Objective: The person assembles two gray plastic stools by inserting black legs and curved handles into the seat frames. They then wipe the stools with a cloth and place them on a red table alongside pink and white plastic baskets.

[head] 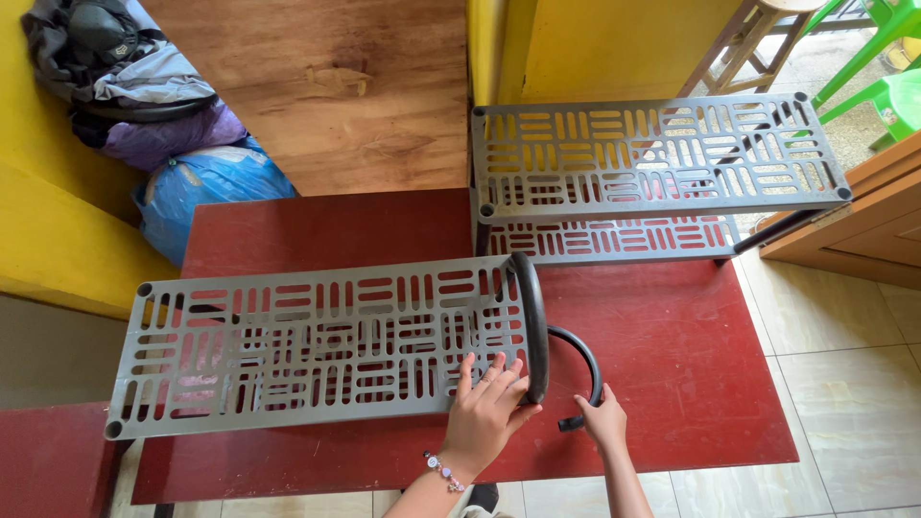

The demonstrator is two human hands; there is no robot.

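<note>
A grey slotted plastic shelf panel [288, 341] lies across a dark red table [672, 345] in front of me. My left hand [487, 408] rests flat on the panel's near right corner, fingers spread, with a beaded bracelet on the wrist. A black curved tube [531, 317] arches up at the panel's right end. My right hand [604, 420] grips the lower end of a second black curved tube [576, 347] just right of the panel.
A grey two-tier slotted rack [652, 158] stands at the table's far right. Stuffed bags [201, 182] are piled by the yellow wall at the left. A wooden stool [758, 38], green plastic chairs [883, 86] and a wooden cabinet [863, 230] are on the right.
</note>
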